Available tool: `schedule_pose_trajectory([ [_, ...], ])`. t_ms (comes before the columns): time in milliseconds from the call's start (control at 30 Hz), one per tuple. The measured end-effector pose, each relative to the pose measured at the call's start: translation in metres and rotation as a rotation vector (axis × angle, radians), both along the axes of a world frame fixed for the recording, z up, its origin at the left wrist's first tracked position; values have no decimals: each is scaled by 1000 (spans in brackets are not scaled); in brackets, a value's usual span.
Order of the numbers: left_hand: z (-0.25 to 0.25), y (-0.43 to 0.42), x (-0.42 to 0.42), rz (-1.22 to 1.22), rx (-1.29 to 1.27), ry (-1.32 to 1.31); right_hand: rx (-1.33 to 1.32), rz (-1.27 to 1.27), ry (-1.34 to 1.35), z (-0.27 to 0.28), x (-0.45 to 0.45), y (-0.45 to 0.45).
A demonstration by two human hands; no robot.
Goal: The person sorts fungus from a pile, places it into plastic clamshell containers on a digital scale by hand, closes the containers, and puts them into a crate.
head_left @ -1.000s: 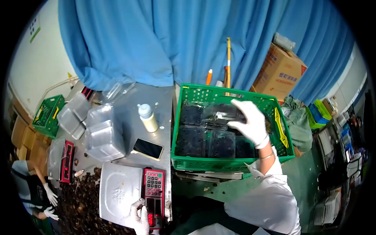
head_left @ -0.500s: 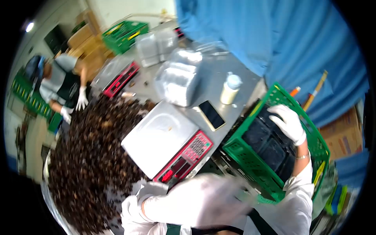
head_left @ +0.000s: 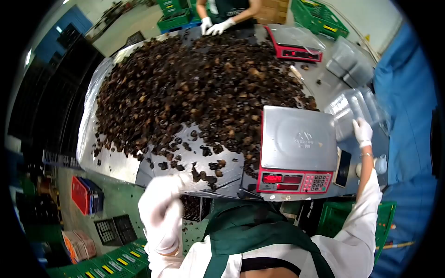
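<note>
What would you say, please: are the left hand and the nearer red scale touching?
Apart. The head view shows the left hand well to the left of the nearer red scale, with a stretch of tabletop plainly visible between them.

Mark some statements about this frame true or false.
1. The white-gloved right hand is at the stacked clear plastic containers. True.
2. The black-screened rectangular phone lies beside the silver-topped red scale. True.
3. The scale's display is dark. False: it glows red.
4. The dark brown heap sits inside a green plastic crate. False: it spreads over the grey metal table.
5. A co-worker's white-gloved hands are at the heap's far edge. True.
</note>
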State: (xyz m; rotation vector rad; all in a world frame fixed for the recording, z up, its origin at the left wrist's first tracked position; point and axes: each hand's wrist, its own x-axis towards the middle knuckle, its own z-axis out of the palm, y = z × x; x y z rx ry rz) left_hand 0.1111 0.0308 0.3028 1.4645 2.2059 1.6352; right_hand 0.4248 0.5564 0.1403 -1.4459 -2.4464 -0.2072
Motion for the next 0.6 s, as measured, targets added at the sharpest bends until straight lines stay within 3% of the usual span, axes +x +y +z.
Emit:
schedule_pose_trajectory([
  [100,-74,-49,-51,426,-87,-380,-27,-62,63,7,-4,1],
  [167,-127,-83,-70,567,-151,-438,-68,-78,91,13,3,14],
  [267,-214,-136,-88,679,-378,-239,-35,-26,633,21,32,38],
  [300,-242,-149,-93,679,-405,-176,-27,-38,807,50,27,15],
  [367,-248,-148,-91,659,-523,-251,-134,26,881,102,-8,-65],
  [433,-260,-137,-90,618,-524,13,-239,214,828,107,-25,-117],
  [500,-256,-114,-87,557,-521,-4,-237,257,517,98,-49,-177],
  [567,-258,-93,-87,424,-472,-25,-23,535,152,74,-66,-217],
  [600,-263,-84,-87,344,-468,-67,-141,547,53,63,-68,-231],
])
